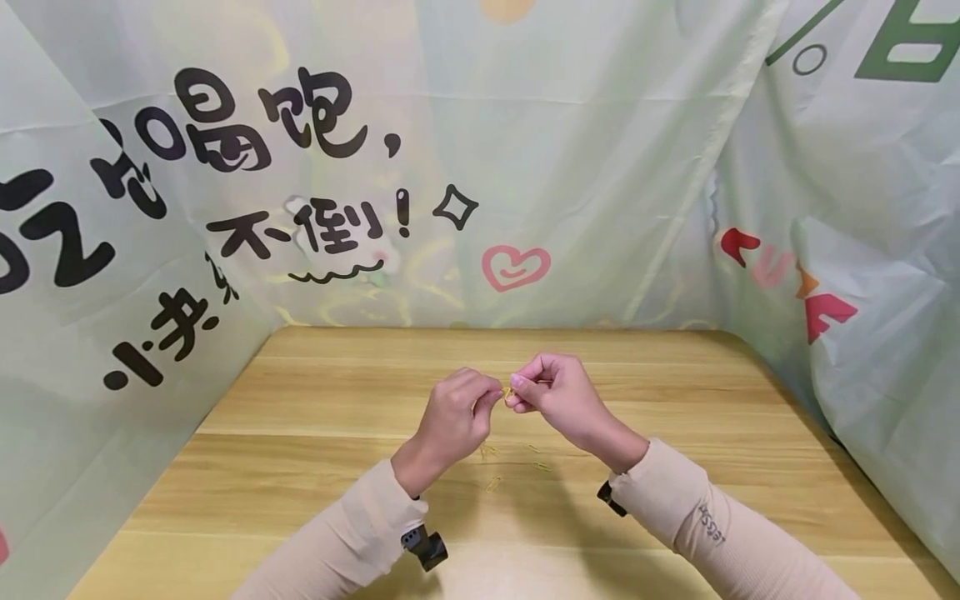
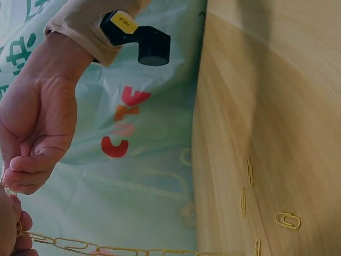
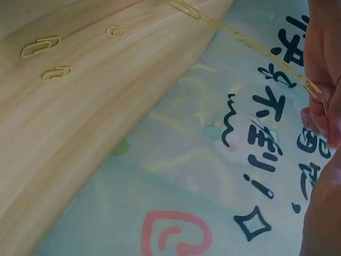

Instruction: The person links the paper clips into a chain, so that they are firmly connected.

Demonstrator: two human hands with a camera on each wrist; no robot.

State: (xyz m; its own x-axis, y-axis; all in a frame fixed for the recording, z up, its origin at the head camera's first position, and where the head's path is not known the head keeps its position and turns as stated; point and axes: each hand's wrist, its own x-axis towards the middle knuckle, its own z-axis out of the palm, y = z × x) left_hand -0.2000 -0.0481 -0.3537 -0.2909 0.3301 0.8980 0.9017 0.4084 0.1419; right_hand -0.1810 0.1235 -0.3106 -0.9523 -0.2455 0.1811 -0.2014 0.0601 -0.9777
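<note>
Chain (image 2: 109, 248): linked yellow paper clips, hanging from the left grip (image 1: 453, 417) toward the bench (image 1: 300, 467); presumably let dangle so the links stay out of the fingers' way.
Left grip: thumb and fingers pinch the chain's upper end, raised above the bench.
Right grip (image 1: 566, 400): just beside the left grip, fingers curled, grasping a single clip (image 1: 509, 392) at the tips; likely a tip pinch because the wire is thin.
Join: between both grips; hooked or not, too small to tell.
Loose paper clips (image 2: 287, 214): scattered on the bench below both grips, probably there for short reach.
Wrist cameras (image 1: 426, 547): black, at the cuffs behind each grip, likely aimed at the fingerwork.
Backdrop (image 1: 450, 125): printed fabric beyond and to either side of the grips, probably screening off the surroundings.
</note>
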